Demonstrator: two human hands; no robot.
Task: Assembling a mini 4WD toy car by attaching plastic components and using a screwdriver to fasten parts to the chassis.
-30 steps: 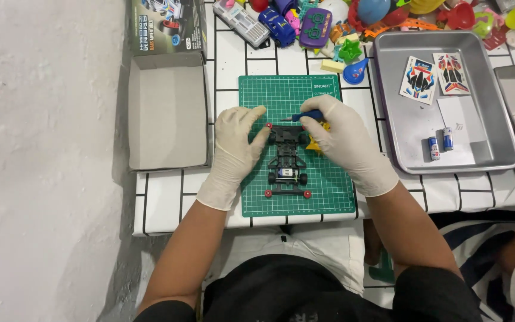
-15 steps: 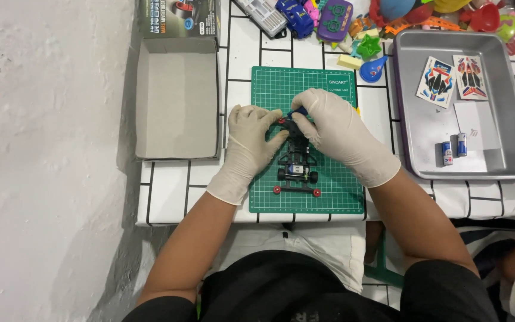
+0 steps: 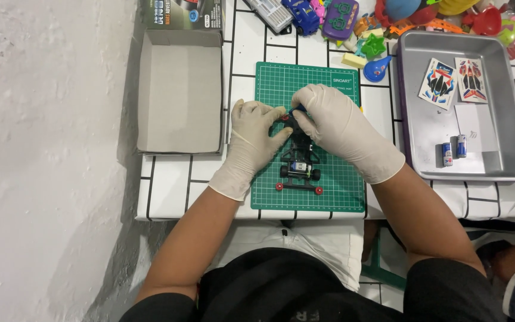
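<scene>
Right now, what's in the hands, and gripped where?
Both gloved hands, left hand and right hand, grip the front end of the small black toy car chassis on the green cutting mat. Its rear end is free. Exact finger contact is hidden.

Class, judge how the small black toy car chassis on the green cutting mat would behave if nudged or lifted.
The small black toy car chassis probably rolls if its wheels touch the green cutting mat. It looks light, being thin open plastic. Its red rollers stick out on slim arms, so they may snag or snap.
</scene>
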